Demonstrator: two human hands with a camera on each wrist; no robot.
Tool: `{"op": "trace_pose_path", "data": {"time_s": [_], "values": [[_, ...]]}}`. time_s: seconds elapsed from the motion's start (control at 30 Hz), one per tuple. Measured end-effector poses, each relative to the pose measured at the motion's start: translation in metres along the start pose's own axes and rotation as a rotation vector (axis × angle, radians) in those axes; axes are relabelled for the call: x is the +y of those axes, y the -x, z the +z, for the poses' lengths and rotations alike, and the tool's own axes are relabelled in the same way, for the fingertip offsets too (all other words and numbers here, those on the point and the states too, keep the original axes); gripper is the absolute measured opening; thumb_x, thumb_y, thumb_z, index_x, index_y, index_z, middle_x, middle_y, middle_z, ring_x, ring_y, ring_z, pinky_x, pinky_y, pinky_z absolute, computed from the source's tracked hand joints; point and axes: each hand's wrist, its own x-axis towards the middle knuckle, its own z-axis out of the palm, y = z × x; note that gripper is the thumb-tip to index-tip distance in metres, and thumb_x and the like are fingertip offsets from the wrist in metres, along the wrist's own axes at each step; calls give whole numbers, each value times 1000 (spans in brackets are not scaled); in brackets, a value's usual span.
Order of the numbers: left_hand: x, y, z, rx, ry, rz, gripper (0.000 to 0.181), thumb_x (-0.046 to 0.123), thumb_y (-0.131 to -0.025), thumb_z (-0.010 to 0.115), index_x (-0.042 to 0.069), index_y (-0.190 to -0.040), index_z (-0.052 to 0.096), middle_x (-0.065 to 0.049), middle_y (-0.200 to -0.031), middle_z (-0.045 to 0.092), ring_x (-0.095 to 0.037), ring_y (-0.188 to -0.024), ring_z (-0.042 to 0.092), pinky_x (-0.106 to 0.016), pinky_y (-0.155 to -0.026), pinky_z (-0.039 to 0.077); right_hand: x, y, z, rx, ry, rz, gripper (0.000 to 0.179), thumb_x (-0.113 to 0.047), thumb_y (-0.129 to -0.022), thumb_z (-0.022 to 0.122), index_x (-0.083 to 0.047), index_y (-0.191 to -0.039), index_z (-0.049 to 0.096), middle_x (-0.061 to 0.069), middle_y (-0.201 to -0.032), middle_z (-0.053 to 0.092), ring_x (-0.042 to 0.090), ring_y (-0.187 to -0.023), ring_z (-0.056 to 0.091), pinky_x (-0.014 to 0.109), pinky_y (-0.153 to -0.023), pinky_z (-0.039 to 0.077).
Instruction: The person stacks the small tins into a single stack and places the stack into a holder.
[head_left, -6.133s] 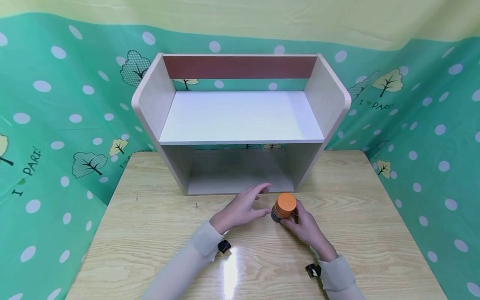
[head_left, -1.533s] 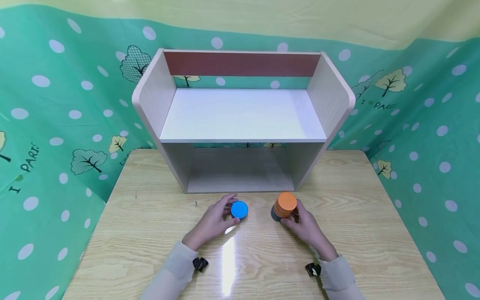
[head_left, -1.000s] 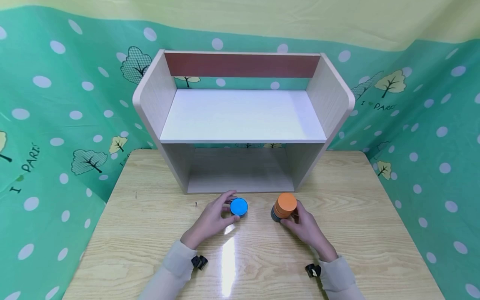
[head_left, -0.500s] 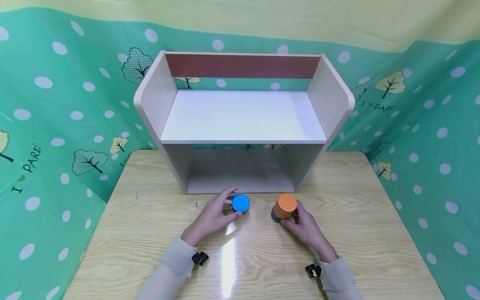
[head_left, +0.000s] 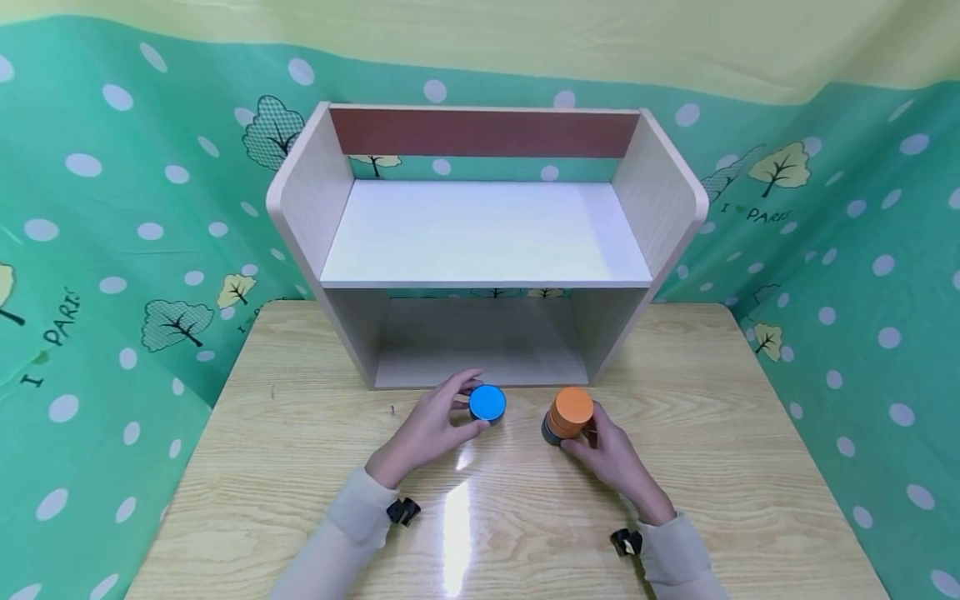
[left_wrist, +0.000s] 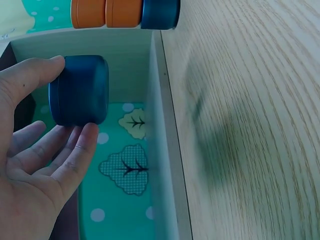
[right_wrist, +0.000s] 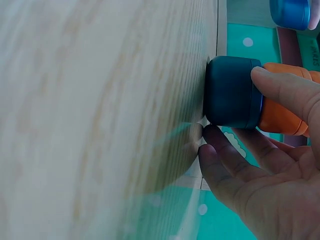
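In the head view my left hand (head_left: pixel 427 429) holds a small round blue jar (head_left: pixel 487 402) by its sides, left of the stack. The left wrist view shows that blue jar (left_wrist: pixel 80 90) between thumb and fingertips, lifted off the table. My right hand (head_left: pixel 611 454) steadies a stack whose orange upper part (head_left: pixel 573 407) sits on a dark blue jar (head_left: pixel 551 432). In the right wrist view the thumb lies where the dark blue jar (right_wrist: pixel 232 92) meets the orange part (right_wrist: pixel 282 100); the fingers curl round the other side, close to the tabletop.
A white two-level shelf unit (head_left: pixel 487 233) stands behind the hands, its lower front edge close to both jars. The wooden table (head_left: pixel 300 467) spreads to the left, right and front. Patterned green cloth (head_left: pixel 112 333) hangs around the back and sides.
About six seconds ago my left hand was empty beside the stack; now it grips the blue jar. Over the last second it has carried the jar slightly rightward and up. The right hand stays put.
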Motion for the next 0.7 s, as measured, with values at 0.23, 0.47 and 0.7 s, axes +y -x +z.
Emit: {"op": "trace_pose_path", "data": {"time_s": [0.23,0.47,0.7], "values": [[2,-2,0,4,-20,1,77,12,-86,81,8,-151,39,-11,-138,55,-25,-119,59,-43,-96,54,2,-1,1,9,26,-35,63,-3,-88,77,-2,-141,43,20,-130,60,36,-120,58,52,-96,52],[3,-3,0,1,-42,9,77,14,-86,82,8,-151,39,-12,-139,55,-21,-116,61,-35,-95,54,3,-1,0,7,28,-55,61,-5,-90,76,-2,-141,42,21,-130,60,37,-121,57,52,-96,52],[3,-4,-1,-1,-42,19,78,16,-86,82,9,-151,39,-14,-139,55,-20,-116,62,-36,-95,54,4,-1,1,6,30,-47,62,-5,-89,77,-2,-140,43,20,-129,60,37,-119,58,52,-95,52]]}}
